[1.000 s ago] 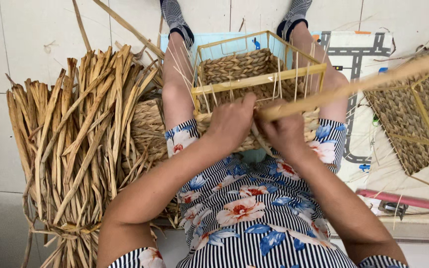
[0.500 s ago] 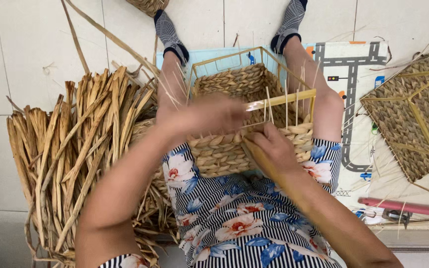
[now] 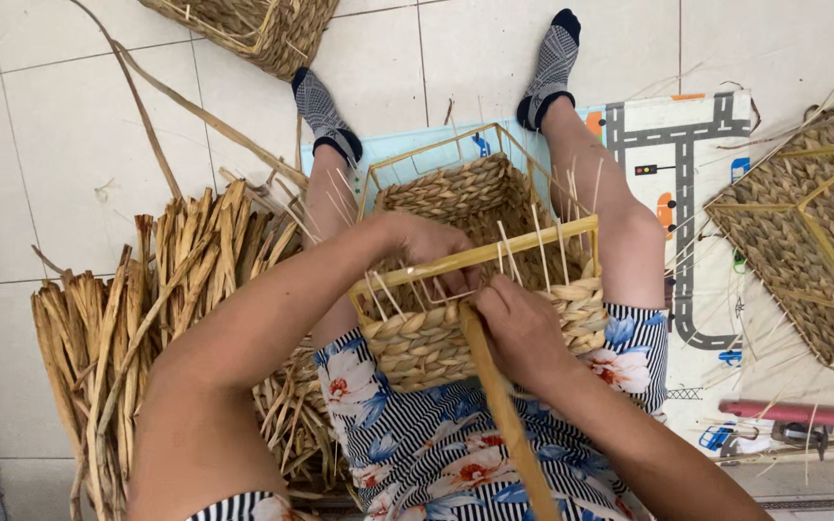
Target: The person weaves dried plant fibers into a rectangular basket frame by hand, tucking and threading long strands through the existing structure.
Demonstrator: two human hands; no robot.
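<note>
Weaving a basket (image 3: 480, 289) held on the lap, at the centre of the frame.
The left hand (image 3: 427, 243) grasps the rim; the right hand (image 3: 518, 323) pinches a flat strip (image 3: 499, 405). The basket looks light and stiff, the strip bendable; best held at the frame rim.

Tan woven basket (image 3: 456, 338), yellow frame (image 3: 480, 256)

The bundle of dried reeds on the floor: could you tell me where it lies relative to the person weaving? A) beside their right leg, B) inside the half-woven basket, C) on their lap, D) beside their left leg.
D: the bundle of dried reeds lies on the tiles beside the left leg, next to the left hand, while the half-woven basket sits between the legs.
</note>
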